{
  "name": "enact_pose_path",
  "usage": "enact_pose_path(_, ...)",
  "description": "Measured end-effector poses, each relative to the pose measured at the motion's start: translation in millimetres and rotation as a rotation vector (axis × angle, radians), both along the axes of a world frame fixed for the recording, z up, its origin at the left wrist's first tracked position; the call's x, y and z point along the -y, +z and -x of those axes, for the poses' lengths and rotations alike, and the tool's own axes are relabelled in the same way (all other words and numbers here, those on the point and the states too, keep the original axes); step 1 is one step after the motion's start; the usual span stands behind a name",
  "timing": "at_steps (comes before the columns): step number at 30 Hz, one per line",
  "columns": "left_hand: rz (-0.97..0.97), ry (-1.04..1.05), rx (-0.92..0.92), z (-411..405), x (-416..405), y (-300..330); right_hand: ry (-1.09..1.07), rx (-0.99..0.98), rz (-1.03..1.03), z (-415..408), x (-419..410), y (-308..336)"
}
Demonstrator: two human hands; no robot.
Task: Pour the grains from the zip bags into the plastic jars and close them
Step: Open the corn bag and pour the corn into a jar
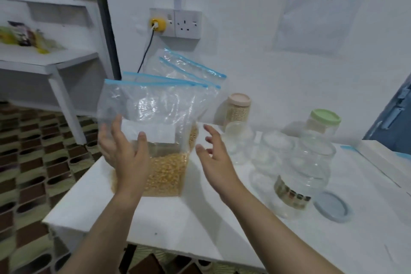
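Note:
A clear zip bag (155,104) with a blue zip strip stands upright on the white table (178,224), its lower part filled with yellow grains (166,173). My left hand (124,151) lies against the bag's front with fingers spread and straight. My right hand (213,158) hovers just right of the bag, fingers relaxed, not touching it. More zip bags (189,71) stand behind it by the wall. Several empty clear plastic jars (304,173) stand to the right. A blue-grey lid (333,207) lies beside the nearest jar.
A filled jar with a pink lid (239,107) and a jar with a green lid (322,122) stand by the wall. A wall socket with a yellow plug (158,24) and black cable sits above the bags. A white shelf (44,60) stands left.

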State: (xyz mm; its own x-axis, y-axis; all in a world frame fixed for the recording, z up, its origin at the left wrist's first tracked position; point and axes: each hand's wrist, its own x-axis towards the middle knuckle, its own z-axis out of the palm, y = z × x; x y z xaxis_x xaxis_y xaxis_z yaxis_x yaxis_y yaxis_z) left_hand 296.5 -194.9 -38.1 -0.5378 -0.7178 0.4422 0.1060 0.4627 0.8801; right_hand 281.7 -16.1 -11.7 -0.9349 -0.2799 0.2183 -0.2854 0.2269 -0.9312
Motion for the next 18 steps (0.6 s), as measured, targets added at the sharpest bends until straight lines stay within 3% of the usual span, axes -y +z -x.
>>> enact_pose_path(6, -0.141, -0.196, 0.237, 9, 64, -14, 0.015, 0.158, -0.016, 19, 65, -25)
enact_pose_path(14, -0.179, -0.316, 0.113, 5, 83, -17, -0.153, 0.131, 0.047, 36, 82, -41)
enact_pose_path(18, -0.200, -0.393, 0.064, 6, 79, -12, -0.259, -0.006, -0.021, 36, 79, -42)
